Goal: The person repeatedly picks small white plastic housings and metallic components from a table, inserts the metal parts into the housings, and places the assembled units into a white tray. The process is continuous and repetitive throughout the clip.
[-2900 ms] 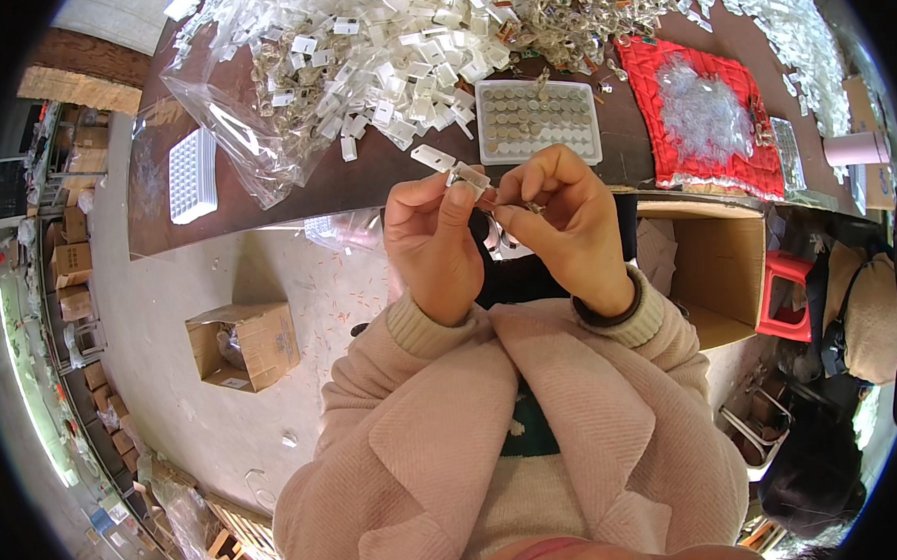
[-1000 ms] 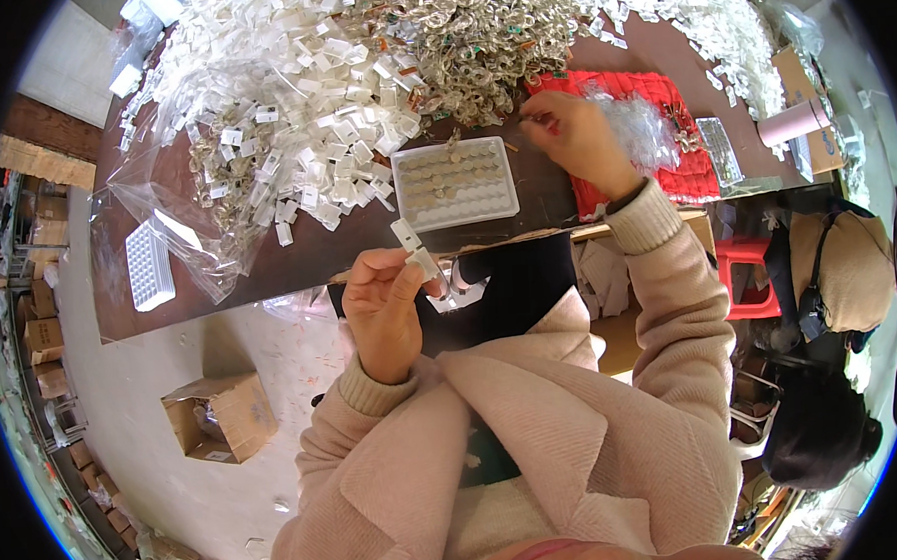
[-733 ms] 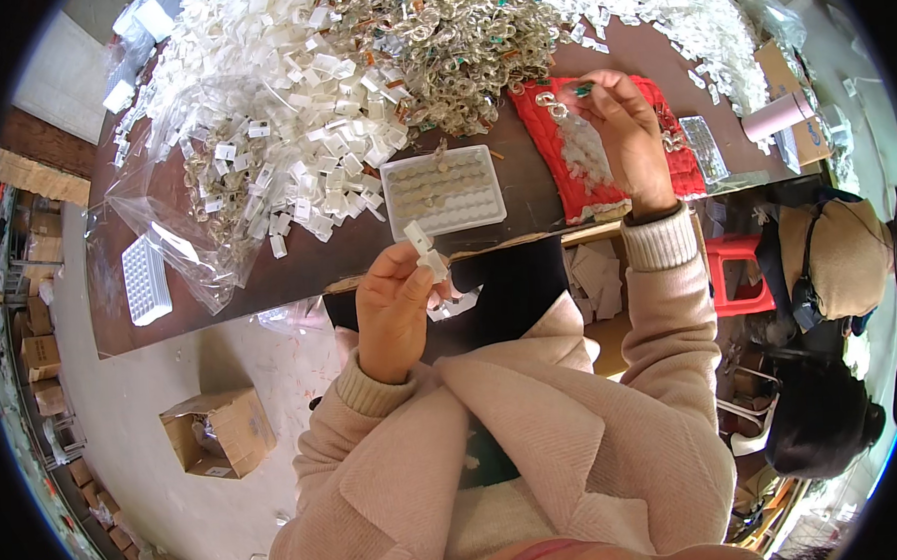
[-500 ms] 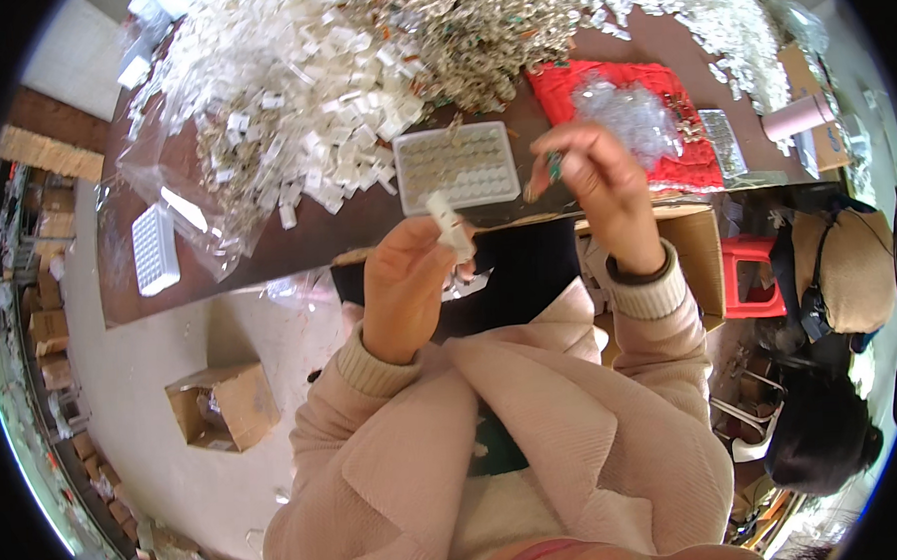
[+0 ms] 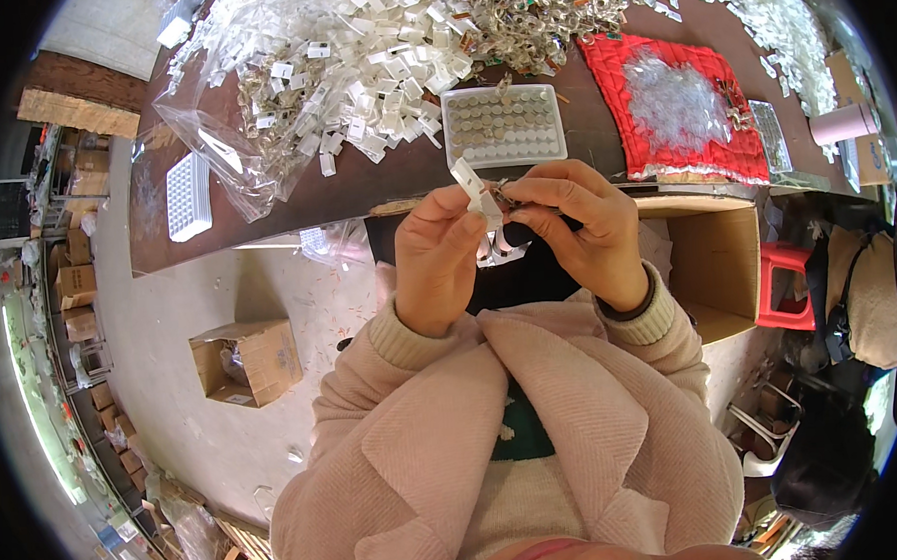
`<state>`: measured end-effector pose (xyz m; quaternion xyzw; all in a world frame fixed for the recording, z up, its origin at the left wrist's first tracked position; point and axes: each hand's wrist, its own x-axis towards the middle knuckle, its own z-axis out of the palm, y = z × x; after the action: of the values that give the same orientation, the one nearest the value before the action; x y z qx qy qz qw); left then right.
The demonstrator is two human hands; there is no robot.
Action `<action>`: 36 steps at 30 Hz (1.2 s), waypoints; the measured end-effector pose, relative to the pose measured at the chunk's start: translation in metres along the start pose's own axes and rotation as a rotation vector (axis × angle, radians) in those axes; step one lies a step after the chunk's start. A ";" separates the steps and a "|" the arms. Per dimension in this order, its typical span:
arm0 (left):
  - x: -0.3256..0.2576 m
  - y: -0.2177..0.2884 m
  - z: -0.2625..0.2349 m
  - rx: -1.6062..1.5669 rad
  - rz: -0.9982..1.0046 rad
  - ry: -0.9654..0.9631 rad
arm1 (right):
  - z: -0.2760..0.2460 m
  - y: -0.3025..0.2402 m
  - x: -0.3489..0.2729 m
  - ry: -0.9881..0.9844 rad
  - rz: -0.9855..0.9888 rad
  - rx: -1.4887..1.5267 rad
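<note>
Between the thumb and fingers of my left hand [image 5: 436,266] is a small white slotted card [image 5: 470,183], tilted upright. My right hand [image 5: 594,224] is closed in a pinch on a small metallic piece [image 5: 503,194], held against the card's right side; its exact kind is too small to make out. Both hands meet just off the table's front edge. Beyond them lies a shallow white tray [image 5: 557,158] with rows of small round pieces. Past it are a heap of white cards [image 5: 379,58] and a heap of small metallic pieces [image 5: 547,20].
A red quilted cloth [image 5: 643,156] bears clear plastic pieces [image 5: 676,95]. At the table's left are a white cell tray [image 5: 189,199] and a clear bag [image 5: 228,159]. Cardboard boxes stand below, one open box [image 5: 718,268] by my right arm, another [image 5: 272,363] on the floor. A red stool [image 5: 787,285] is rightward.
My right hand has come down and left with its small piece, from over the table to the card in my left hand. The whole view has shifted slightly.
</note>
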<state>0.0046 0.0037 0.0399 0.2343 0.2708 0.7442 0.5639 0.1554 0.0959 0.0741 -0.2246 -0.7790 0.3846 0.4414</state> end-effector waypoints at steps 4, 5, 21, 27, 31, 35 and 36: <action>-0.001 0.001 0.002 -0.064 -0.010 -0.026 | -0.001 -0.002 -0.004 0.008 -0.044 -0.074; -0.001 0.002 0.002 -0.070 -0.009 -0.024 | -0.002 -0.002 -0.005 -0.007 -0.060 -0.100; -0.004 -0.004 -0.002 0.015 0.154 0.005 | 0.011 -0.019 -0.006 0.086 -0.023 0.023; -0.005 -0.005 -0.001 0.107 0.236 0.024 | 0.014 -0.020 -0.004 0.050 0.007 0.071; -0.004 -0.005 -0.003 0.158 0.309 -0.017 | 0.013 -0.019 -0.004 0.015 0.076 0.157; -0.006 -0.009 -0.005 0.179 0.369 0.029 | 0.011 -0.020 -0.007 -0.039 0.150 0.280; -0.007 -0.009 -0.005 0.208 0.385 0.049 | 0.011 -0.020 -0.007 -0.041 0.133 0.233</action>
<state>0.0098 -0.0013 0.0298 0.3205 0.3098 0.8116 0.3776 0.1490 0.0748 0.0832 -0.2152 -0.7212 0.5052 0.4222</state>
